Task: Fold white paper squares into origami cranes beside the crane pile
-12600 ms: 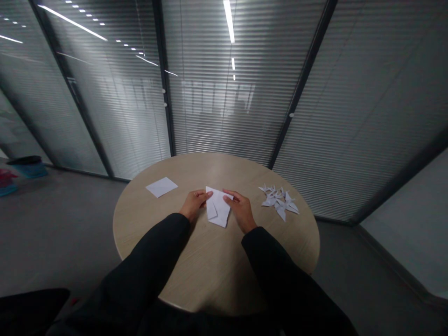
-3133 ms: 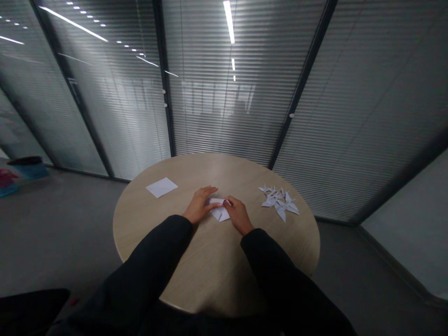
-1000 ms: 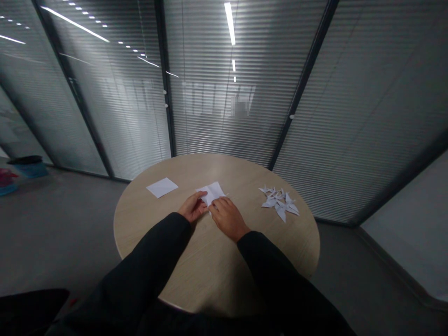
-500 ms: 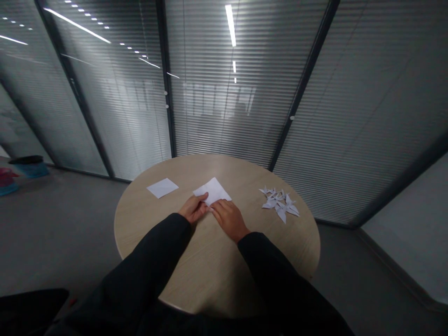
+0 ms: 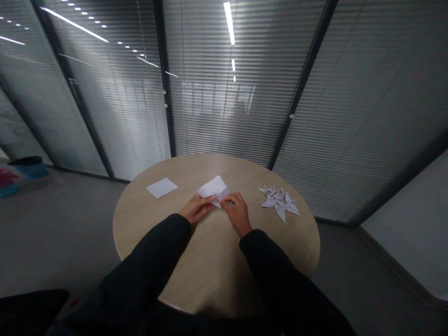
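Observation:
A white sheet of paper point(image 5: 214, 186) is held between my two hands over the middle of the table, one corner pointing away from me. My left hand point(image 5: 198, 208) grips its near left side, thumb on top and fingers beneath. At the near right edge my right hand point(image 5: 237, 212) pinches the paper between thumb and fingertips. The near corner is partly hidden by my fingers, and I cannot make out its folds clearly.
The round wooden table point(image 5: 196, 270) stands before a glass partition with blinds point(image 5: 224, 121). Flat white paper point(image 5: 161, 187) lies at the left. Several folded paper cranes point(image 5: 280, 201) are heaped at the right. A blue bin point(image 5: 31, 168) stands on the floor far left.
The paper has turned a little and shifted slightly right. My right hand has gone from lying flat over the near edge to a raised pinch; my left thumb has slid toward the near corner.

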A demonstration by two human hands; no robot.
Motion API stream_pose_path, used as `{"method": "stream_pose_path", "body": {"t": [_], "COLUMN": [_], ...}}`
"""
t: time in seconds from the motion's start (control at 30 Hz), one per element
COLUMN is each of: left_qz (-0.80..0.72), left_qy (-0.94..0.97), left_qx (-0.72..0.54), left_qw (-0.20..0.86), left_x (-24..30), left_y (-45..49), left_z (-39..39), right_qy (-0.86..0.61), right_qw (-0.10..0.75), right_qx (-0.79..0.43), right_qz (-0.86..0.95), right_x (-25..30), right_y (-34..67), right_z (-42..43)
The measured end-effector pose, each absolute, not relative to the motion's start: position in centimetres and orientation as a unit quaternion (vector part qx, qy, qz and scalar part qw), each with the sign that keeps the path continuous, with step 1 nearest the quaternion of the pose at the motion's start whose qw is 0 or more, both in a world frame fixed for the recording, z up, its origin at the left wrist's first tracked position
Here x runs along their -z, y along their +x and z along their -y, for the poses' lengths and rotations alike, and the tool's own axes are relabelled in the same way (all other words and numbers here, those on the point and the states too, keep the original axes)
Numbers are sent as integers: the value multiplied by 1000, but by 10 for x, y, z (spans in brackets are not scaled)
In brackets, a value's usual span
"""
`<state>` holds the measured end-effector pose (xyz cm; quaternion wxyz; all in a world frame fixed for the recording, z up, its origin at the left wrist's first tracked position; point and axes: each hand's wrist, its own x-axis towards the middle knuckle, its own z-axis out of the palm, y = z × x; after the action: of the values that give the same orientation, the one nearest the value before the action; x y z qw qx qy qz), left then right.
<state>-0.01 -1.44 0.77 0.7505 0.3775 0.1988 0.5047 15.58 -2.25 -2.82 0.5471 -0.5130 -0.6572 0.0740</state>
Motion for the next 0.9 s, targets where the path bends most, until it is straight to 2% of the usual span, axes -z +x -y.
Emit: {"method": "stream_pose_path", "body": {"t": [0.17,0.67,0.9], "left_qz": [-191,-227,-233], "left_qy": [433,419,426], "left_qx": [-489,-492,-491], "left_qw": [733,728,724], "left_x": [-6,-5,-3], "left_y": [1,2,1], "left_z": [15,14,13], "right_qy": [-517,-535,-544], "right_qw": [551,551,607], "right_qx": [-68,-52,-52], "right_qz": [652,639,576], "right_x": [26,27,26], "right_y": [156,157,157], "right_z": [24,23,20]}}
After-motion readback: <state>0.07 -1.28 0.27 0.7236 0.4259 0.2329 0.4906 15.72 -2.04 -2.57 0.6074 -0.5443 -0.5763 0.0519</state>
